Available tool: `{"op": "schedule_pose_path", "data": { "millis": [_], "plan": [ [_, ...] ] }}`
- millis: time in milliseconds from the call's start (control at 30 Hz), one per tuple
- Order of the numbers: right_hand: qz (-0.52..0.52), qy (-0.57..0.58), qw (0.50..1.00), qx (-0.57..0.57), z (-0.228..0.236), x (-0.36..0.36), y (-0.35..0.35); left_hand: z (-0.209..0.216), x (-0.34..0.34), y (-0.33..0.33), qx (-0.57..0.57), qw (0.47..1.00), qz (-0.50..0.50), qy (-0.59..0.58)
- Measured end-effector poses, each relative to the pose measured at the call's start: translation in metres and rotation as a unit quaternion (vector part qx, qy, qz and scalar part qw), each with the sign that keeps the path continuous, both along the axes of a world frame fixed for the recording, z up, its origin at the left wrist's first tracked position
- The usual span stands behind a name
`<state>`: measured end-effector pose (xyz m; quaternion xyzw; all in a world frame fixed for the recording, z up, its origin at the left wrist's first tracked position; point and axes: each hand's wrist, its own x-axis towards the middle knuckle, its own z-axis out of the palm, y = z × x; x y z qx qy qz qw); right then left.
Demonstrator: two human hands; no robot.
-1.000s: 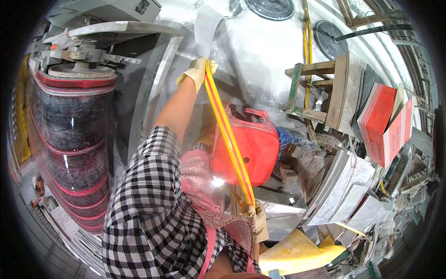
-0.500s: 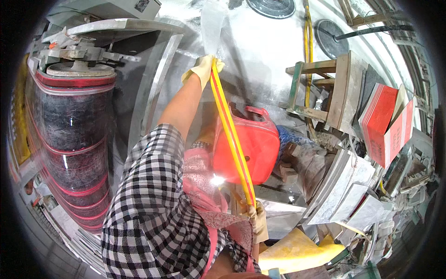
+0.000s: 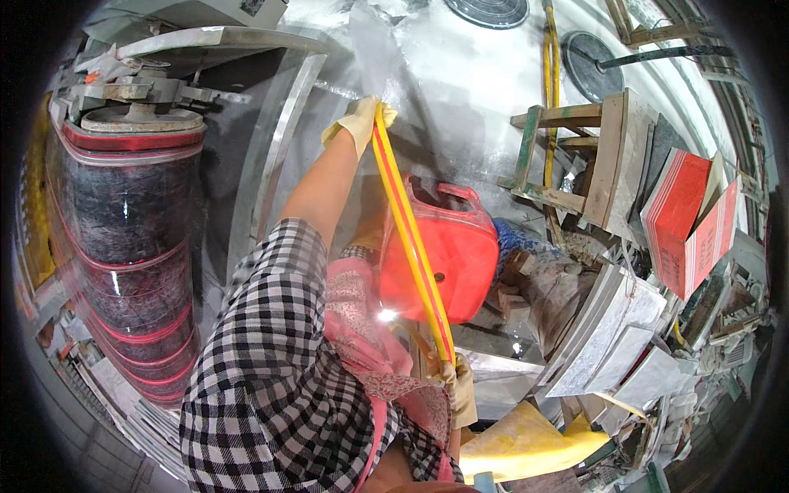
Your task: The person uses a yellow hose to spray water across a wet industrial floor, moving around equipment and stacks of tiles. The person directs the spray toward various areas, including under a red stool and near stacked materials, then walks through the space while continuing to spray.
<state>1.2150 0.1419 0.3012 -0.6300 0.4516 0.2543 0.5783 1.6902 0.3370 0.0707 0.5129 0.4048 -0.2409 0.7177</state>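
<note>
A yellow hose with a red stripe (image 3: 408, 234) runs slantwise between my gloved hands. My left hand (image 3: 362, 121), in a cream glove, reaches forward with its fingers closed round the far end of the hose. A pale, blurred spray (image 3: 370, 53) spreads from there over the wet-looking grey floor. Closer to my body, my right hand (image 3: 457, 382), also gloved, is closed round the lower part of the hose. Beneath the hose sits a red plastic piece with a handle-like opening (image 3: 460, 283), partly covered by the hose.
On the left stands a tall, dark, clear-wrapped roller (image 3: 123, 205) with red bands. At right are a wooden frame (image 3: 604, 164), an open red carton (image 3: 686, 218), and leaning pale slabs (image 3: 604, 337). Yellow sheeting (image 3: 534, 444) lies near my right hand. Round black discs (image 3: 593, 67) are farther off.
The view has shifted slightly, so the things at right sit a little farther right. Both hands keep their hold on the hose, and the spray has changed shape slightly.
</note>
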Motion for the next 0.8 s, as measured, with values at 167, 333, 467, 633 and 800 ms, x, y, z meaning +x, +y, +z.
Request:
{"op": "schedule_pose_path", "data": {
  "millis": [167, 333, 467, 633, 800],
  "plan": [
    [-0.02, -0.042, 0.998, 0.041, -0.01, -0.01, -0.008, -0.009, 0.005, -0.013, -0.008, 0.996, -0.052, -0.069],
    [-0.012, 0.038, 0.999, -0.013, -0.019, -0.02, -0.009, -0.017, -0.003, 0.002, -0.029, 0.998, -0.049, -0.008],
    [-0.021, -0.034, 0.998, 0.046, -0.013, -0.011, -0.01, -0.012, 0.002, -0.009, -0.007, 0.997, -0.042, -0.058],
    [0.0, -0.045, 0.998, 0.043, -0.005, 0.01, -0.01, 0.006, 0.011, -0.009, -0.013, 0.999, -0.02, -0.04],
    [0.017, -0.035, 0.998, 0.046, -0.001, 0.019, -0.008, -0.001, 0.012, -0.006, -0.01, 0.998, -0.056, -0.034]
  ]
}}
